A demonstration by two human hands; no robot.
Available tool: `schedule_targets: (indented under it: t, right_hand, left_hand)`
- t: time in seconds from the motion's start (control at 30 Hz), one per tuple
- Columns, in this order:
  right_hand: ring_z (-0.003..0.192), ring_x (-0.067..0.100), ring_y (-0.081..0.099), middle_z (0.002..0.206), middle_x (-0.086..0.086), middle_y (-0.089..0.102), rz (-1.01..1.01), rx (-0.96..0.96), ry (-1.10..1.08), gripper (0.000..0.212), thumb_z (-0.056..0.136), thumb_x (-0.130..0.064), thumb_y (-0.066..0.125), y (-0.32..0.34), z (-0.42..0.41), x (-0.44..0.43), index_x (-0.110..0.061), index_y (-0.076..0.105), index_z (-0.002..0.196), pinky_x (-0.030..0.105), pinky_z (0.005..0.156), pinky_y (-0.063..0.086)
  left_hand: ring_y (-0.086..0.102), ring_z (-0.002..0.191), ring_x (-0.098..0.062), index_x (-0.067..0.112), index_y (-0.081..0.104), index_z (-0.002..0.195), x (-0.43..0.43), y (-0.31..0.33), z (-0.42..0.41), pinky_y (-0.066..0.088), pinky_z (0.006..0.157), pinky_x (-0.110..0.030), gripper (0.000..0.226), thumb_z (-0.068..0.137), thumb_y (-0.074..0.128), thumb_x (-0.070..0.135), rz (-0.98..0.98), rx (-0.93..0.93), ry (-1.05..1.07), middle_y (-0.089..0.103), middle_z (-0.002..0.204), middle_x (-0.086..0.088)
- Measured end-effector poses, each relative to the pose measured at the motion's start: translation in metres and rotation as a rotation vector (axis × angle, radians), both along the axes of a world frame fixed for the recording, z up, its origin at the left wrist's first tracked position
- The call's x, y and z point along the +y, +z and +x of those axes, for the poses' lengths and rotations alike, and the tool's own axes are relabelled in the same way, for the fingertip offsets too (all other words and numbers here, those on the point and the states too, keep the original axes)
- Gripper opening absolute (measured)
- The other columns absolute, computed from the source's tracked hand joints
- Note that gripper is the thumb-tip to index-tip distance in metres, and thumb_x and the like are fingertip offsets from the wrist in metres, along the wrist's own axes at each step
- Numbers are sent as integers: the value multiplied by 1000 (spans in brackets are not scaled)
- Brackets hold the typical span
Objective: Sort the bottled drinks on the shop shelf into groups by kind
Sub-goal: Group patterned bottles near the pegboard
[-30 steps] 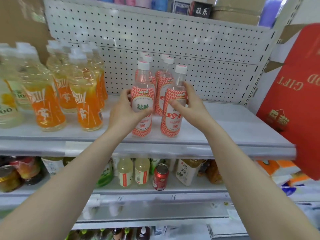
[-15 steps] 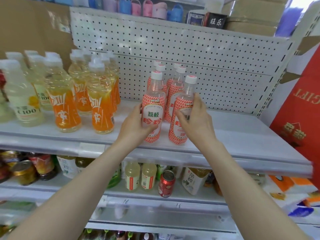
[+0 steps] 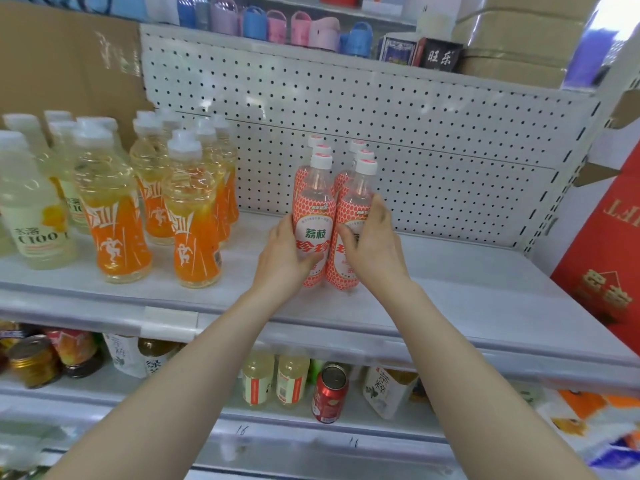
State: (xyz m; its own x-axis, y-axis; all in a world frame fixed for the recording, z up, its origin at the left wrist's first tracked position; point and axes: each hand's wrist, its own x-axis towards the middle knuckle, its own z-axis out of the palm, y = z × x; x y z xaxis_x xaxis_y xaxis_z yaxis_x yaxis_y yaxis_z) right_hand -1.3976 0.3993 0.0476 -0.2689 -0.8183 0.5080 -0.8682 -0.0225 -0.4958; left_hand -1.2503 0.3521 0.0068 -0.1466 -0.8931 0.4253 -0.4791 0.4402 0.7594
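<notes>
Several lychee drink bottles with red-dotted labels and white caps stand in two short rows mid-shelf. My left hand (image 3: 282,258) grips the front left lychee bottle (image 3: 314,216). Around the front right lychee bottle (image 3: 353,209) my right hand (image 3: 375,249) is closed. Both bottles stand upright on the grey shelf (image 3: 450,299), touching each other. To the left stands a cluster of orange-labelled drink bottles (image 3: 192,230), and beyond them pale C100 bottles (image 3: 31,220) at the far left.
A white pegboard (image 3: 398,133) backs the shelf. A red gift box (image 3: 609,258) leans at the right end. The lower shelf holds jars (image 3: 33,360), small pale bottles (image 3: 273,379), a red can (image 3: 329,393) and cartons. Slippers and boxes sit on top.
The two front lychee bottles have come closer together and now touch, with both hands still on them. My view has shifted left and up, showing more orange and C100 bottles.
</notes>
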Motion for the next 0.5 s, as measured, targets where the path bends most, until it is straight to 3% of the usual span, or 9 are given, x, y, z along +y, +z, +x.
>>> schedule_targets:
  t: [0.5]
  right_hand:
    - [117, 41, 53, 141, 22, 41, 12, 26, 8, 77, 100, -35, 55, 0, -3, -16, -7, 10, 157, 43, 87, 44]
  left_hand:
    - [55, 123, -20, 23, 38, 139, -18, 1, -7, 50, 97, -41, 72, 81, 79, 30, 28, 15, 4, 55, 135, 1]
